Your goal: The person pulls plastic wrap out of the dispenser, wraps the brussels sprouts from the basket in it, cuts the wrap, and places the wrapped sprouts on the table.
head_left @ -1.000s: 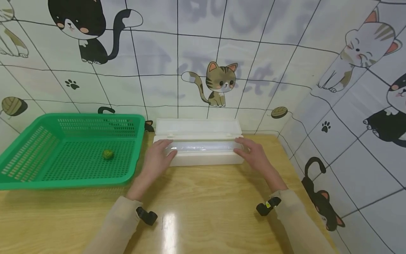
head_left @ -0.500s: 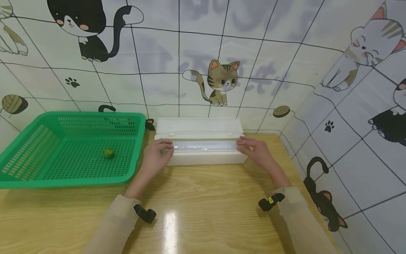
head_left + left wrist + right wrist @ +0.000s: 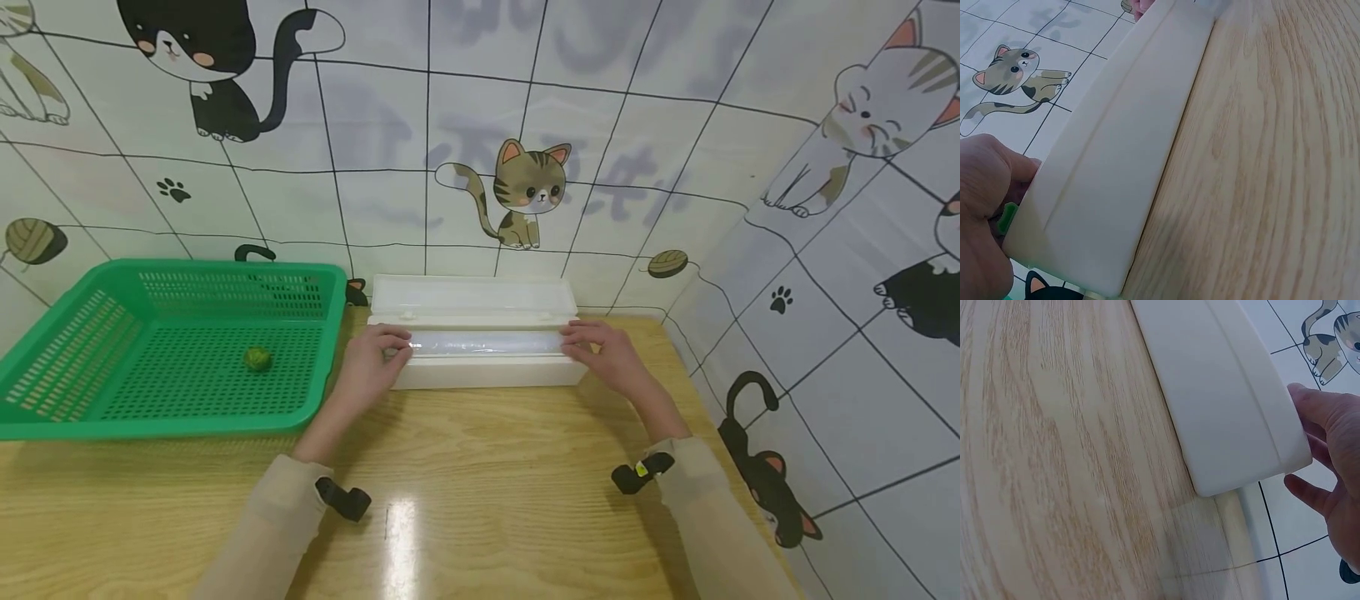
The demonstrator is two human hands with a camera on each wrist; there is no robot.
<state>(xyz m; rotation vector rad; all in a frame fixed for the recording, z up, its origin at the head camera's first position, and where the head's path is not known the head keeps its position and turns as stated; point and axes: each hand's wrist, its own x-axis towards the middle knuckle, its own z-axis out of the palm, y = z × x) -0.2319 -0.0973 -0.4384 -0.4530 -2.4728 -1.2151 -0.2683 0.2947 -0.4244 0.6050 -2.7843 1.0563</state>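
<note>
A long white cling film dispenser (image 3: 487,374) stands on the table with its lid (image 3: 472,296) raised at the back. Inside lies a shiny roll of cling film (image 3: 487,343). My left hand (image 3: 371,362) has its fingers and thumb curled at the roll's left end, pinching there. At the right end my right hand (image 3: 611,358) grips in the same way. Both wrist views show the dispenser's plain front wall (image 3: 1110,150) with fingers (image 3: 1310,403) reaching over its upper edge; the fingertips' contact with the film is hidden there.
A green plastic basket (image 3: 187,429) sits to the left, holding a small round green thing (image 3: 257,359). Behind the dispenser rises a wall covering (image 3: 375,208) printed with cats, and it turns along the table's right side. The wooden table (image 3: 487,492) extends in front.
Both hands' fingers have drawn together at the roll's ends, where thumb and fingers stood wider apart a second ago. The dispenser has kept its place; the head view has shifted slightly.
</note>
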